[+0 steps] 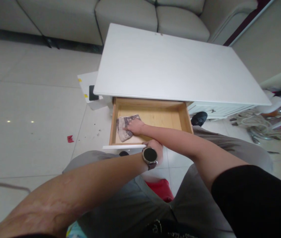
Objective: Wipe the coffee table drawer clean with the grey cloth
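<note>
A wooden drawer (155, 115) stands pulled out of the white coffee table (175, 69). Inside it, at the left, my right hand (135, 127) presses a greyish patterned cloth (123, 130) onto the drawer's floor, its fingers bunched on the fabric. My left hand (156, 147), with a dark round watch (150, 154) on its wrist, is closed over the top edge of the drawer's white front (122, 146). Part of that hand's fingers is hidden by the wrist and the drawer front. My right forearm crosses over the drawer's right side.
Behind the table runs a grey sofa (127, 16). A white panel with yellow tape (84, 82) leans at the table's left end. A red scrap (70, 138) lies on the tiled floor. Coiled cable (251, 122) and clutter are at the right. Something red (161, 190) sits between my legs.
</note>
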`<action>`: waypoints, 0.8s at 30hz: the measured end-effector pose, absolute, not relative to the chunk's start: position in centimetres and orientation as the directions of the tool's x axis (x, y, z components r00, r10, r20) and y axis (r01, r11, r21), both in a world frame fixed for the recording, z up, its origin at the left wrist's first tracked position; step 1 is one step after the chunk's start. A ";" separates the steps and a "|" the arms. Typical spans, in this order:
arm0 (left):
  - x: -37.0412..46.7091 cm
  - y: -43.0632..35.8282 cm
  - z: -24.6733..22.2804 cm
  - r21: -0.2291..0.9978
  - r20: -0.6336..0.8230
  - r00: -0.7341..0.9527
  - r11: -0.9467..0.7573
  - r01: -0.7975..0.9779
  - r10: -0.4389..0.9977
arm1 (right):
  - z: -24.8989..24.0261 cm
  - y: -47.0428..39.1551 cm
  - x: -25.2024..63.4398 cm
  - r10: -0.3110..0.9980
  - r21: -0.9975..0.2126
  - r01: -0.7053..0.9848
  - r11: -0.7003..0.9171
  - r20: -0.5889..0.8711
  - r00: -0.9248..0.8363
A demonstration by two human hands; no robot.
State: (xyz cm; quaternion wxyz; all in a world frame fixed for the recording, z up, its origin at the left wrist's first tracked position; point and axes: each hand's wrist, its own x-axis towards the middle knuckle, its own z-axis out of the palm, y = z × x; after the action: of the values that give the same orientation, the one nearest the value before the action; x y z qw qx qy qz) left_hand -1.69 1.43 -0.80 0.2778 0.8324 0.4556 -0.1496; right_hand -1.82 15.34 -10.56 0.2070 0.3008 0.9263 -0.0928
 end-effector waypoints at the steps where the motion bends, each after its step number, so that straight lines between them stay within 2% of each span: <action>1: -1.6 1.5 -0.9 0.299 -0.517 0.529 -0.438 0.848 0.672 | -10.6 15.7 -0.7 0.559 -0.026 0.635 0.772 -0.448 -0.698; 3: -1.6 1.4 -1.1 0.226 -0.530 0.529 -0.491 0.841 0.662 | -10.6 16.7 2.4 0.638 0.024 0.713 0.701 -0.466 -0.613; 7: -1.7 1.3 -1.1 0.196 -0.522 0.563 -0.553 0.810 0.640 | -9.8 18.4 10.6 0.753 0.162 0.826 0.540 -0.531 -0.388; 10: -1.7 1.3 -1.1 0.191 -0.537 0.535 -0.523 0.830 0.652 | -8.8 18.7 16.7 0.777 0.287 0.827 0.483 -0.576 -0.254; 12: -1.7 1.3 -1.2 0.202 -0.536 0.525 -0.504 0.840 0.661 | -8.7 18.3 19.8 0.813 0.401 0.802 0.444 -0.556 -0.172; 19: -1.7 1.2 -1.8 0.201 -0.545 0.521 -0.501 0.842 0.657 | -11.5 15.7 22.4 0.892 0.562 0.743 0.365 -0.440 -0.105; 24: -1.7 1.1 -2.0 0.160 -0.543 0.523 -0.530 0.833 0.657 | -11.7 16.7 21.2 0.875 0.569 0.729 0.381 -0.477 -0.085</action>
State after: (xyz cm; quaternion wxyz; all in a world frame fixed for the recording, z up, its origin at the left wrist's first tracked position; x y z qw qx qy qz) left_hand -1.72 1.14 -1.97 0.2050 0.8482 0.4392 -0.2137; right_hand 21.20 16.71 -11.72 0.3955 0.5487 0.7307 0.0922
